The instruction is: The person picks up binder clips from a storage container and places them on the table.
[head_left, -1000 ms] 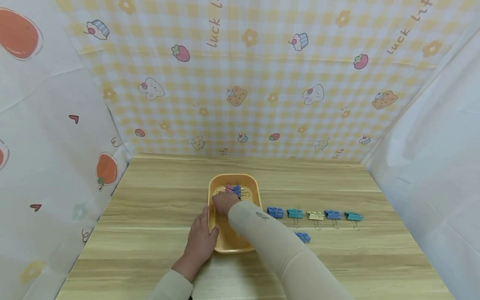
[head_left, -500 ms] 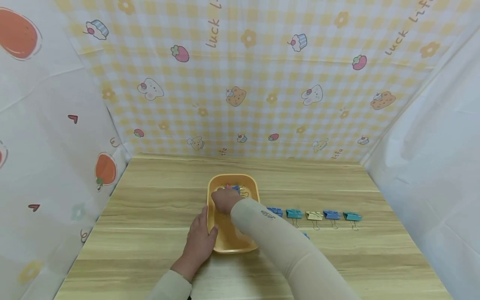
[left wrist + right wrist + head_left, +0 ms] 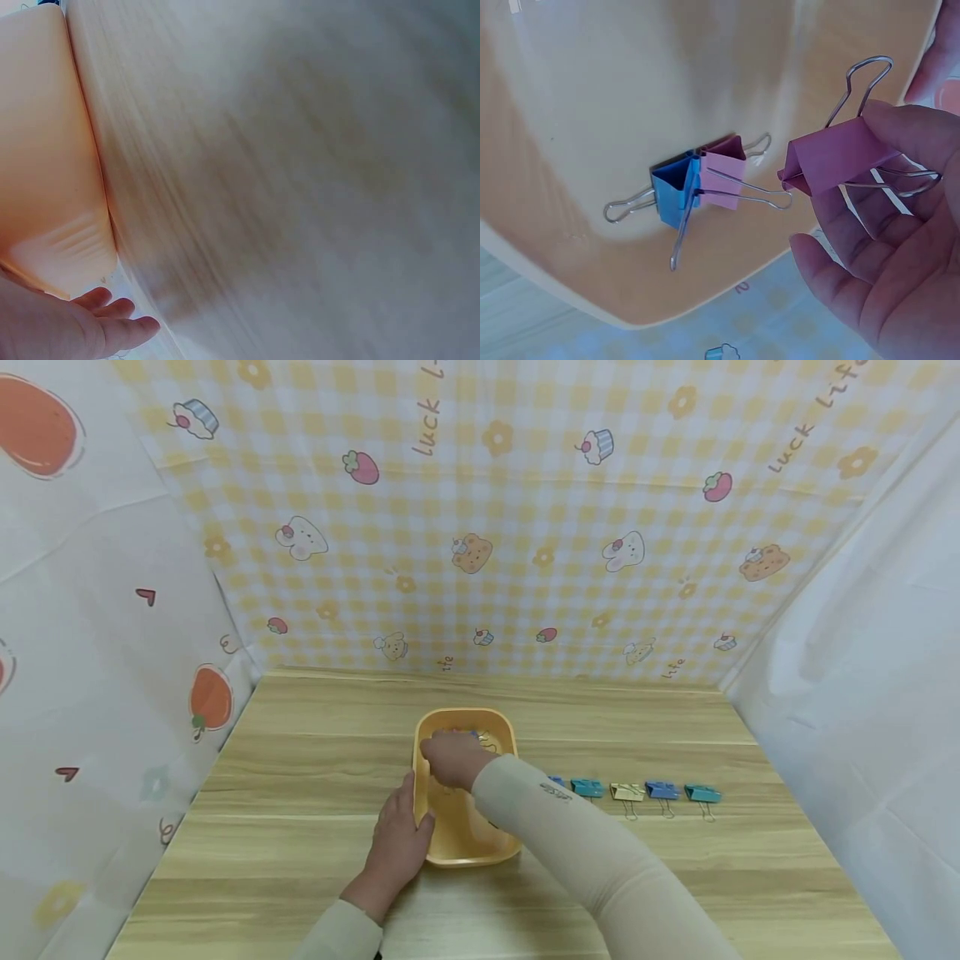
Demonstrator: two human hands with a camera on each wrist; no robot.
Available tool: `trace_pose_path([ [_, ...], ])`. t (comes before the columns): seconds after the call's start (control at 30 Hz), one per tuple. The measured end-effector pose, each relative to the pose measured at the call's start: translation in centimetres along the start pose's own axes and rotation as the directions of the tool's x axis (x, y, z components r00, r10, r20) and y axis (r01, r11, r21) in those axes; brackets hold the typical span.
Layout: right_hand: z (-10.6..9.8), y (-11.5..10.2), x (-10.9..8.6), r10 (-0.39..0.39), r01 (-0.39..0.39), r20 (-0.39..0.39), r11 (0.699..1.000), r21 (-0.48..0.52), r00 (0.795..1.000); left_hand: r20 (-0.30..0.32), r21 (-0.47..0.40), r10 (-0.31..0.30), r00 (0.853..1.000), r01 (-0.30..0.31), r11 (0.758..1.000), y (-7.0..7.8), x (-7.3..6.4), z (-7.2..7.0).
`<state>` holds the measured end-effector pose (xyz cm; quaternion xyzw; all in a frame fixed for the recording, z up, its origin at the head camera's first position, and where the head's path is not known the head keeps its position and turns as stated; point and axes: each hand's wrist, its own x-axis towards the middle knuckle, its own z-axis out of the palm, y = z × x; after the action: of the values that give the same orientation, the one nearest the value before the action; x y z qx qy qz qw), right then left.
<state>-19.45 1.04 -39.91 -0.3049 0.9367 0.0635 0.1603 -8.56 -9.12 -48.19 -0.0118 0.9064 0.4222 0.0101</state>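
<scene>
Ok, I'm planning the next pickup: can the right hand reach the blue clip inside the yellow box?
Probably yes: the yellow box is open-topped and the blue clip lies close by. But the right hand holds a pink clip, which it would likely have to release first.

Wood-grain tabletop point(image 3: 315, 768) carrying a yellow-orange plastic tray point(image 3: 459, 843) and, to its right, five binder clips point(image 3: 627, 792) in a row.

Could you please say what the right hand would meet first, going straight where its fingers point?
In its wrist view, probably the pink metal binder clip beside the blue metal one inside the orange plastic tray, though depth is unclear.
</scene>
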Motion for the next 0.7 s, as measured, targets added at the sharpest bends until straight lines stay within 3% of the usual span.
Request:
trace_pose_path([
  [0.33,-1.0,0.3,-1.6,-0.069,0.074,-0.095,0.995,0.06,0.993,0.025,-0.003,-0.014,1.0,0.014,1.0,0.2,0.0,0.0],
  [0.5,-1.0,0.5,-2.0,-0.099,0.108,-0.162,0.993,0.046,0.982,0.029,-0.007,-0.013,0.999,0.013,1.0,0.1,-0.1,0.0],
  [0.7,-1.6,0.7,-2.9,-0.113,0.123,-0.187,0.991,0.042,0.976,0.03,-0.003,-0.005,1.0,0.006,1.0,0.1,0.0,0.0],
])
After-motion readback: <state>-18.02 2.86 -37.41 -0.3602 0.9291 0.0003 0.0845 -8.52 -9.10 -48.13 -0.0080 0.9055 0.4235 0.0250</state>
